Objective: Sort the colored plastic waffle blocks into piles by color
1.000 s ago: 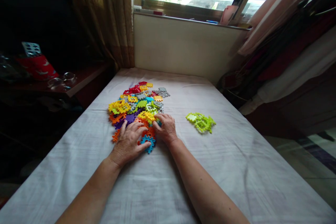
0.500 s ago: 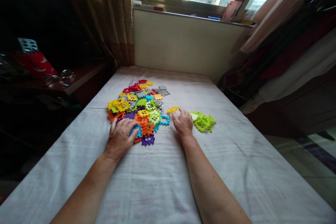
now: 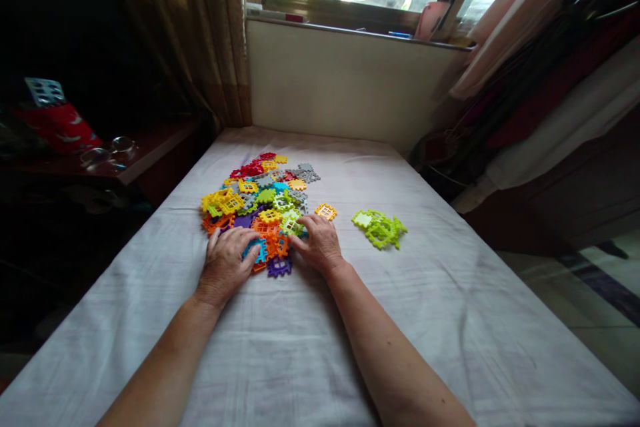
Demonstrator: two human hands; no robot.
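A heap of colourful plastic interlocking building pieces (image 3: 270, 233) with toothed edges lies on the pale sheet. My left hand (image 3: 226, 261) rests on the heap's near left side, fingers spread beside a blue piece (image 3: 256, 252). At the heap's right edge is my right hand (image 3: 320, 243), thumb and forefinger apart around a light green window piece (image 3: 291, 223); no firm grip shows. A yellow window piece (image 3: 326, 211) lies flat just beyond that hand. Farther right sits a small group of lime green pieces (image 3: 383, 230). A purple piece (image 3: 279, 267) lies at the heap's near edge.
The sheet-covered surface (image 3: 280, 360) reaches to the wall (image 3: 330, 80) under the window. On the left, a dark wooden table (image 3: 150, 147) bears glasses (image 3: 107, 153) and a red container (image 3: 63, 127). Clothes (image 3: 560, 113) hang on the right.
My right hand has moved left, from near the lime green group to the heap's edge. The yellow window piece, tilted by its fingers before, now lies flat. My left hand stays in place.
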